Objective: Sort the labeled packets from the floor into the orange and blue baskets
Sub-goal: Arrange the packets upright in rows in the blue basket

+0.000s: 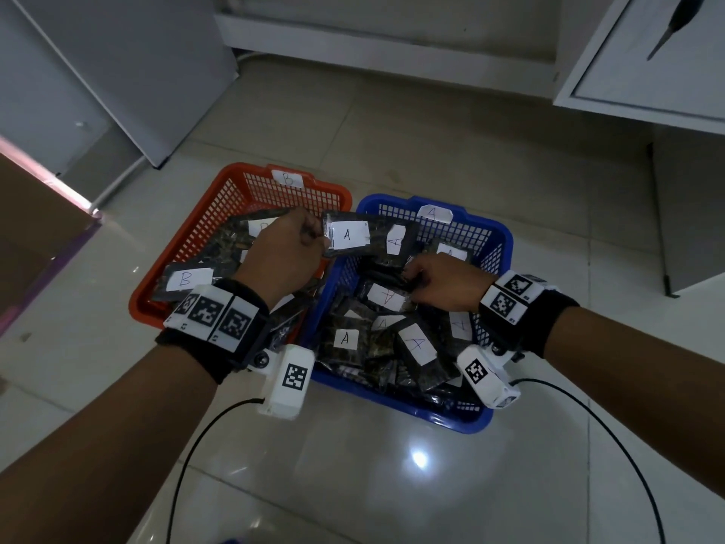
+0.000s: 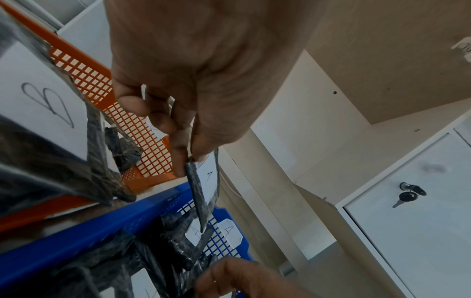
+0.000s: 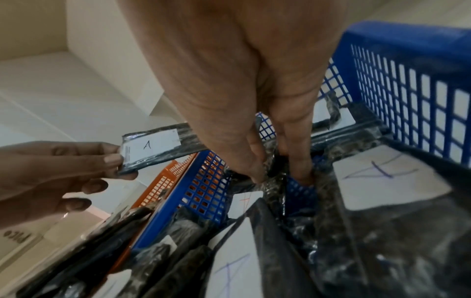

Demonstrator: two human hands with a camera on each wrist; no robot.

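Note:
My left hand (image 1: 314,239) pinches a dark packet labelled A (image 1: 353,234) by its end and holds it level above the seam between the two baskets. The left wrist view shows that packet (image 2: 206,181) edge-on between thumb and fingers (image 2: 178,159). The orange basket (image 1: 235,178), tagged B, holds several B packets (image 1: 188,278). The blue basket (image 1: 506,237), tagged A, is piled with A packets (image 1: 345,339). My right hand (image 1: 412,278) reaches down into the blue basket, thumb and fingers (image 3: 300,173) curled onto a dark packet (image 3: 274,185) in the pile.
Both baskets stand side by side on a glossy tiled floor (image 1: 392,484). A white cabinet with a key in its door (image 2: 407,196) stands at the right, another white cabinet (image 1: 117,72) at the back left, and a cardboard box (image 1: 35,229) at the left.

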